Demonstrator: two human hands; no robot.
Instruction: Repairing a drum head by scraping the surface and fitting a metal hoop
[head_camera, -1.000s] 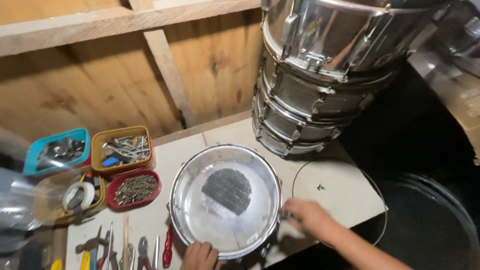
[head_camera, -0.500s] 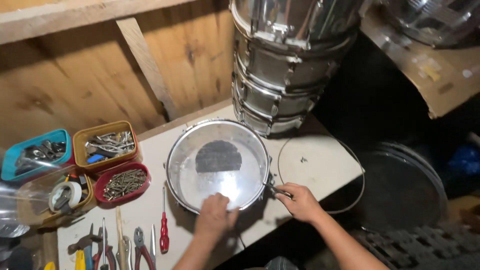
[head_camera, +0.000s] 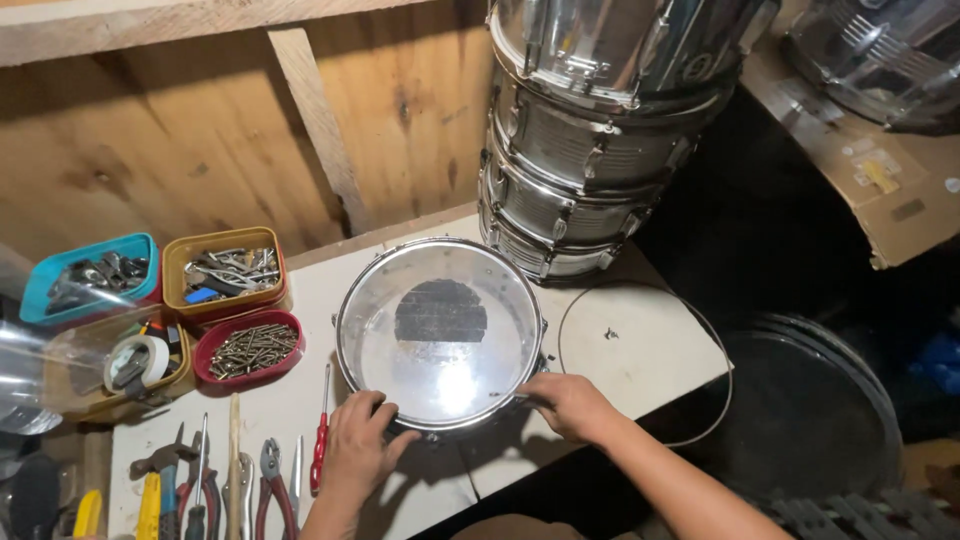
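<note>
A chrome snare drum (head_camera: 440, 335) lies flat on the white workbench (head_camera: 640, 345), its clear head showing a dark square patch in the middle. My left hand (head_camera: 358, 440) rests on the drum's near rim at the lower left, fingers curled over the hoop. At the lower right of the rim, my right hand (head_camera: 567, 402) grips a small tool or lug; what it holds is too hidden to name.
Stacked chrome drums (head_camera: 590, 130) stand behind. A thin wire hoop (head_camera: 700, 330) lies on the bench at right. Trays of screws (head_camera: 248, 347), metal parts (head_camera: 222, 270) and fittings (head_camera: 92, 278) sit left. A red screwdriver (head_camera: 320, 440) and pliers (head_camera: 270, 490) lie near the front edge.
The view has shifted, so the drum sits nearer the centre. My left hand slid from the drum head down to the near rim. My right hand stays at the rim's right side.
</note>
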